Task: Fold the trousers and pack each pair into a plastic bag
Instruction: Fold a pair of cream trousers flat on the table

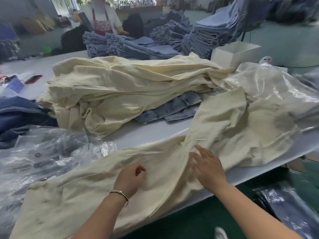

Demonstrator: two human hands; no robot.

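A cream pair of trousers lies spread along the near edge of the white table, crumpled in the middle. My left hand hovers over the cloth with its fingers curled and nothing held. My right hand is flat, fingers straight, touching the trousers near a bunched fold. A heap of more cream trousers sits behind. Clear plastic bags lie at the left, and more plastic covers cloth at the right.
Denim pieces lie under the cream heap. Stacks of folded jeans and a white box stand at the back. Dark blue garments sit at the left, near a phone. A person stands across the table.
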